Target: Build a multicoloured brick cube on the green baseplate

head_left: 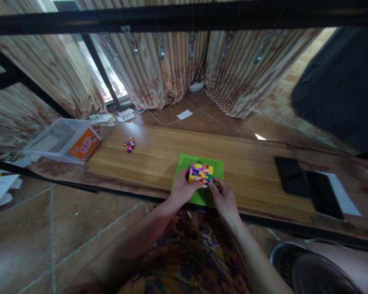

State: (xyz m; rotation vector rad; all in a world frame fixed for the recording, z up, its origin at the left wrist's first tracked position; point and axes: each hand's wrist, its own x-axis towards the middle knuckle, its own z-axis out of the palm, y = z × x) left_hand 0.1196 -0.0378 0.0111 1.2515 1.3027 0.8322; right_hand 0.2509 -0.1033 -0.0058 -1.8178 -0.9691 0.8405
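Note:
A block built of many small coloured toy bricks (202, 173) sits over a green studded baseplate (184, 161) at the near edge of the table. My left hand (185, 187) grips the block from its left side, with the thumb along the front. At the block's right front corner, my right hand (223, 194) has its thumb and fingers closed together. Whether a small brick is pinched between them is too small to tell. The block's underside is hidden, so I cannot tell if it is attached to the plate.
A small pile of loose bricks (129, 145) lies left on the wooden table (153, 151). Beyond it stands a clear plastic box (53, 143) with an orange label. Two dark phone-like slabs (292, 175) and a white sheet (345, 196) are at right. A black bar (184, 18) crosses above.

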